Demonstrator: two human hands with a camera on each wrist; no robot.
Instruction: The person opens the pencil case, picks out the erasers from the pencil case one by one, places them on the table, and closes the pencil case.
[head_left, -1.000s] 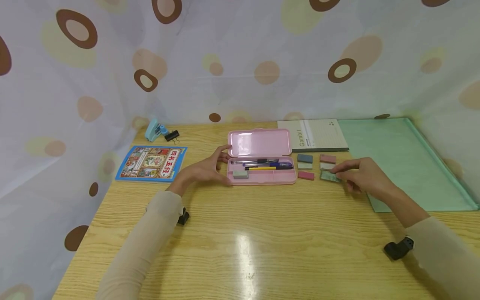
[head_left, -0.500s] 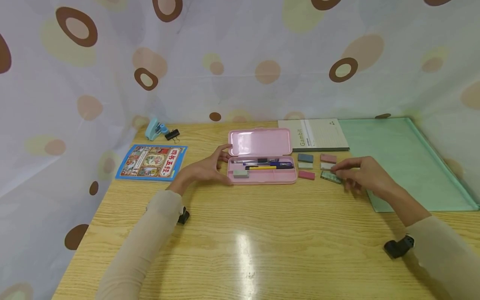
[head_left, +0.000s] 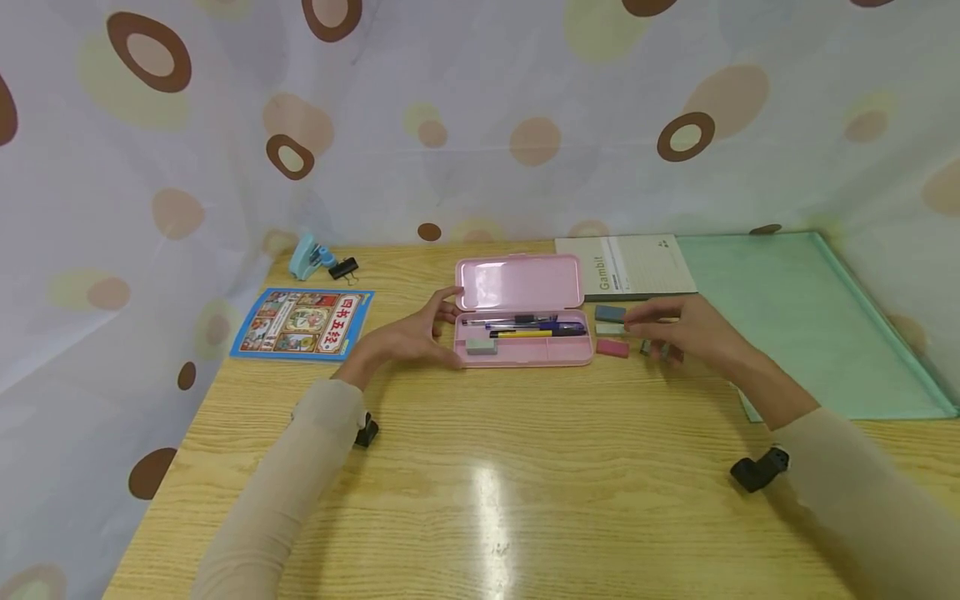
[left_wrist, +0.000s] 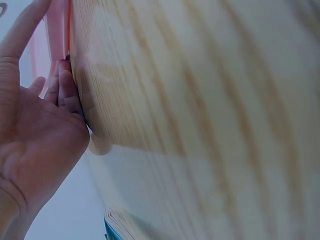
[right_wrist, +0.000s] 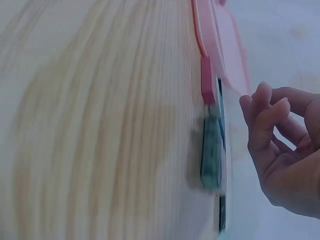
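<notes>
Your right hand (head_left: 686, 329) is hovering loosely curled, empty, over the erasers (head_left: 612, 347) beside the pink pencil case (head_left: 522, 350), while your left hand (head_left: 408, 337) is bracing its left edge, fingers spread. Pinching one eraser looks next.

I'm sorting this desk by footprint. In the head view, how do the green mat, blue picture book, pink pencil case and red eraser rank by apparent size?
1. Green mat.
2. Blue picture book and pink pencil case: too alike to rank.
3. Red eraser.

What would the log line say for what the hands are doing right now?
left hand: steadies pink pencil case | right hand: over erasers, holds nothing | case: open
</notes>
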